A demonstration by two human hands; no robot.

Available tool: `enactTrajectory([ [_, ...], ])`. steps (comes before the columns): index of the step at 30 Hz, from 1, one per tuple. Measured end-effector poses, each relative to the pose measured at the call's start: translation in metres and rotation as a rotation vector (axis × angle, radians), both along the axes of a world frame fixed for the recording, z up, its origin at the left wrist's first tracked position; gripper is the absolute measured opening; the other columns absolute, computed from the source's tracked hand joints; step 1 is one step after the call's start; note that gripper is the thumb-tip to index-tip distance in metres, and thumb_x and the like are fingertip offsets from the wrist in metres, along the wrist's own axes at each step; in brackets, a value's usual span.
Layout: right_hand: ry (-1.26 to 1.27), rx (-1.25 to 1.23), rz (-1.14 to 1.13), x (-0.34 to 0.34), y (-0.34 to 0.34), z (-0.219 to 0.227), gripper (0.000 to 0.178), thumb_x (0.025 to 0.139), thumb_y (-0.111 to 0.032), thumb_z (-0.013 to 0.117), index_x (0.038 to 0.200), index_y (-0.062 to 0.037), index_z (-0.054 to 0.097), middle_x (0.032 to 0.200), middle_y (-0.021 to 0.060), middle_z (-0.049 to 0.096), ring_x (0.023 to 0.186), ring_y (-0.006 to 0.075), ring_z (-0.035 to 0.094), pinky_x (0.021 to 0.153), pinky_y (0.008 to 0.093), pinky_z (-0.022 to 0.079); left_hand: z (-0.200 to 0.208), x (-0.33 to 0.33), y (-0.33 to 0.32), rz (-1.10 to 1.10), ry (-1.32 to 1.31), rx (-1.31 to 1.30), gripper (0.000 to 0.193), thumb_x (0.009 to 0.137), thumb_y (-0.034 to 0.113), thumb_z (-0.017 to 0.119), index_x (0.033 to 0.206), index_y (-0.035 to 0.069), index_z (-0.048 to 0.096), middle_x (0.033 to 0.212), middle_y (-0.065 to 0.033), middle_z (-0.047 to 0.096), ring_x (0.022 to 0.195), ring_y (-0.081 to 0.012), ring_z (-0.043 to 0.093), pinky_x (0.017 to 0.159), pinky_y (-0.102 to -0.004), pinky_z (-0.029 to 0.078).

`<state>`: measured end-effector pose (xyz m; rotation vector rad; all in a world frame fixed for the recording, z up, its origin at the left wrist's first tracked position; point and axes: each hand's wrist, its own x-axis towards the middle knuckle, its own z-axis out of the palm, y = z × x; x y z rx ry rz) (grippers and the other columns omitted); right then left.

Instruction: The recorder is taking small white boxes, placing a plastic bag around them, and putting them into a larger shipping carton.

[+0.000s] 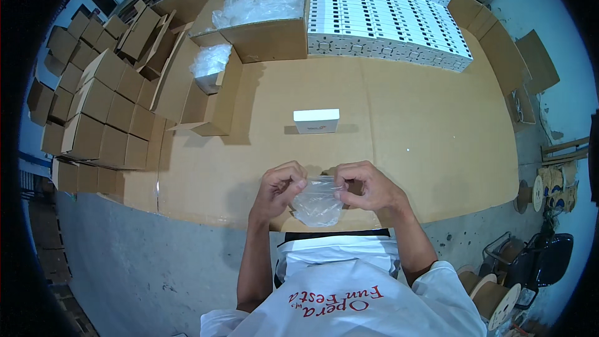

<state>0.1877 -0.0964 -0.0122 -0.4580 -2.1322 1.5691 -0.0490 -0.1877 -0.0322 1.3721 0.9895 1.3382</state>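
Between my two hands, at the table's front edge, hangs a clear plastic bag. My left hand pinches its upper left side, thumb against the bent fingers. On the opposite side, my right hand grips the upper right corner in the same way. The bag looks flat and wrinkled; whether its mouth is spread apart I cannot tell. Farther up the cardboard-covered table, beyond both hands, a small white box stands alone and touches neither hand.
At the back, a large carton holds clear bags. A narrower open carton at the left contains more wrapped items. Rows of white boxes fill the back right. Stacked brown cartons line the left edge.
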Motion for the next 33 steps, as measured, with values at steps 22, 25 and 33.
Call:
enactTrajectory([
  [22, 0.068, 0.213, -0.493, -0.054, 0.019, 0.028, 0.035, 0.081, -0.002, 0.068, 0.116, -0.0051, 0.064, 0.120, 0.0124, 0.061, 0.108, 0.0303, 0.059, 0.084, 0.0379, 0.052, -0.020, -0.003, -0.027, 0.136, -0.241, -0.343, 0.072, 0.080, -0.007, 0.077, 0.140, 0.002, 0.039, 0.129, -0.0098, 0.055, 0.120, -0.0185, 0.057, 0.100, -0.0347, 0.053],
  [25, -0.035, 0.498, -0.625, -0.066, 0.030, 0.026, 0.033, 0.084, 0.000, 0.067, 0.116, -0.0050, 0.062, 0.120, 0.0132, 0.062, 0.109, 0.0313, 0.059, 0.087, 0.0411, 0.053, -0.020, -0.006, -0.028, 0.148, -0.250, -0.339, 0.069, 0.080, -0.007, 0.077, 0.137, 0.002, 0.040, 0.129, -0.0102, 0.055, 0.119, -0.0179, 0.057, 0.101, -0.0353, 0.052],
  [33, -0.089, 0.537, -0.587, -0.074, 0.046, 0.001, 0.028, 0.082, 0.002, 0.071, 0.108, -0.0036, 0.062, 0.110, 0.0121, 0.065, 0.101, 0.0297, 0.062, 0.082, 0.0363, 0.056, -0.030, -0.012, -0.025, 0.132, -0.224, -0.348, 0.059, 0.081, -0.004, 0.078, 0.131, 0.001, 0.048, 0.121, -0.0088, 0.061, 0.115, -0.0174, 0.060, 0.099, -0.0344, 0.052],
])
